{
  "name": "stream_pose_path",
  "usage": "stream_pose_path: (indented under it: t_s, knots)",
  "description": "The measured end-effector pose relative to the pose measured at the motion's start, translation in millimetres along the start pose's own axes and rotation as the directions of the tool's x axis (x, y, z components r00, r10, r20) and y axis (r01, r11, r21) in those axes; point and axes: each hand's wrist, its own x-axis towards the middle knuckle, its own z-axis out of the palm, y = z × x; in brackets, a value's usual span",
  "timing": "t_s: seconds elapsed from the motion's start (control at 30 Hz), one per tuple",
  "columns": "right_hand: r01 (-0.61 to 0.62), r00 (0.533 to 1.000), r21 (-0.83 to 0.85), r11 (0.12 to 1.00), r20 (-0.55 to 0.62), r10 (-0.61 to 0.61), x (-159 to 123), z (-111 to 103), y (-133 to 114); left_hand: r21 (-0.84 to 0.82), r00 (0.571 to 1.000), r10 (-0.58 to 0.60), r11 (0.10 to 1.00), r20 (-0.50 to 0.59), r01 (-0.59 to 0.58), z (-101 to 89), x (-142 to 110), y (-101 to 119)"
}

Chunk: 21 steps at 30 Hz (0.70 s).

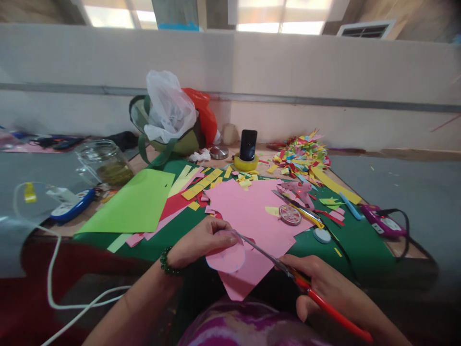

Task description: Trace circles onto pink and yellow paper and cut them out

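Observation:
My left hand (pixel 201 240) is closed on a piece of pink paper (pixel 230 259) with a rounded edge, held just above the table's near edge. A dark bead bracelet (pixel 166 264) circles that wrist. My right hand (pixel 324 286) grips red-handled scissors (pixel 288 274), and their blades reach left into the pink piece near my left fingers. A larger pink sheet (pixel 252 211) lies flat on the green mat (pixel 360 250) behind both hands.
A light green sheet (pixel 137 202), yellow strips (pixel 201 185) and a heap of coloured scraps (pixel 302 154) cover the table. A phone (pixel 248 144) stands in a tape roll, beside plastic bags (pixel 169 110). A glass jar (pixel 104 161) and a white cable (pixel 54 269) sit left.

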Motion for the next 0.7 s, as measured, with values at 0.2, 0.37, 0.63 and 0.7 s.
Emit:
stream_pose_path:
  t_s: [0.2,0.37,0.63,0.7]
  knots:
    - [-0.010,1.000,0.002,1.000,0.005,0.010,-1.3,0.6,3.4,0.048,0.999,-0.020,0.999,0.040,0.018,-1.7,1.4,3.7]
    - [-0.011,1.000,-0.059,0.998,0.013,0.012,-2.0,0.4,3.2,0.104,0.999,-0.011,0.995,0.040,0.006,-4.3,2.8,6.9]
    - [-0.012,1.000,-0.067,0.998,-0.004,0.011,0.9,2.0,2.8,0.237,0.995,-0.051,0.971,0.087,0.029,-7.4,3.8,9.3]
    - [-0.023,1.000,-0.064,0.998,-0.002,0.023,2.1,2.4,2.4,0.239,0.994,-0.061,0.970,0.090,0.038,-6.0,4.1,8.6]
